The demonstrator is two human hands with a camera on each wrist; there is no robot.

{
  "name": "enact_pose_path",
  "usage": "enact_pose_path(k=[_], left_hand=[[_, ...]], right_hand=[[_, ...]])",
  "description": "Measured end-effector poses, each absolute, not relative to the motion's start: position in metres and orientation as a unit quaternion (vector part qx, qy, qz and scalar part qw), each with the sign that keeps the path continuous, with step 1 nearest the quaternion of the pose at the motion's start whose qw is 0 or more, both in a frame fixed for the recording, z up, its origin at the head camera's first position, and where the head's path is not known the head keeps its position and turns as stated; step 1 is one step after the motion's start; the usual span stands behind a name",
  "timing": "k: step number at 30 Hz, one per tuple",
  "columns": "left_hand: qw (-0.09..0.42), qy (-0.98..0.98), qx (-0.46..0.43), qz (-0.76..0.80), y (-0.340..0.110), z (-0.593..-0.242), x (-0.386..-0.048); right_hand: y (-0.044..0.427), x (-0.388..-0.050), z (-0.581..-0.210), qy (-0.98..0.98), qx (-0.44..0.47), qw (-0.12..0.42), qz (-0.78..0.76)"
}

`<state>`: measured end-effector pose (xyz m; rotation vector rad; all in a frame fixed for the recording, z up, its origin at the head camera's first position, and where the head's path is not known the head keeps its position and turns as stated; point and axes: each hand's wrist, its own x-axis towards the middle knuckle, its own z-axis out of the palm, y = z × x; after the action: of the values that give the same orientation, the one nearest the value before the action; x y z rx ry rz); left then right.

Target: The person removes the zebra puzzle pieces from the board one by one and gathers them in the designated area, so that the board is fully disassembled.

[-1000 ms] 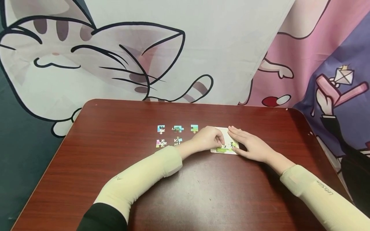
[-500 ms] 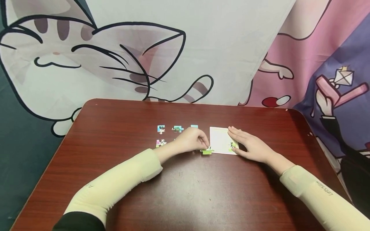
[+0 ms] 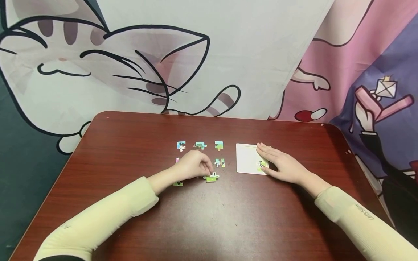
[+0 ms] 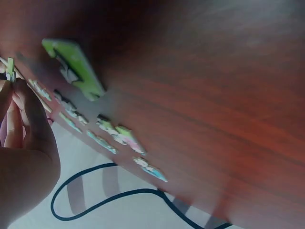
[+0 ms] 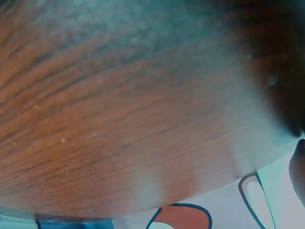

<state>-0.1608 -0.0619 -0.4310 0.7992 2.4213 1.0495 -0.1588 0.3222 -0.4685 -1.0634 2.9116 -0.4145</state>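
My left hand (image 3: 195,165) pinches a green-and-white jigsaw piece (image 3: 211,177) between thumb and fingers, low over the table among the loose pieces. That piece (image 4: 10,67) appears at the fingertips in the left wrist view. My right hand (image 3: 282,165) lies with extended fingers on the right edge of a white puzzle board (image 3: 246,158). One small green-and-white piece (image 3: 260,165) shows on the board's lower right corner, beside the right thumb. Beyond the left hand lie a blue piece (image 3: 181,145), a blue-green piece (image 3: 200,145) and a green-topped piece (image 3: 219,145).
Another jigsaw piece (image 3: 219,162) lies just right of the left hand. A green-edged piece (image 3: 177,183) and a pink one (image 3: 177,160) are partly hidden by the left arm. The brown table (image 3: 235,221) ends at a cartoon-printed cloth (image 3: 261,54).
My left hand has carried the green-and-white jigsaw piece leftward off the board to the loose pieces. My right hand has stayed on the board.
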Motion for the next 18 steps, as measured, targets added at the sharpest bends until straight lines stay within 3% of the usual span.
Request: enact_pose_path(k=[18], left_hand=[[0.173, 0.883, 0.277, 0.338, -0.091, -0.437, -0.152]], right_hand=[[0.322, -0.159, -0.467, 0.932, -0.339, 0.015, -0.129]])
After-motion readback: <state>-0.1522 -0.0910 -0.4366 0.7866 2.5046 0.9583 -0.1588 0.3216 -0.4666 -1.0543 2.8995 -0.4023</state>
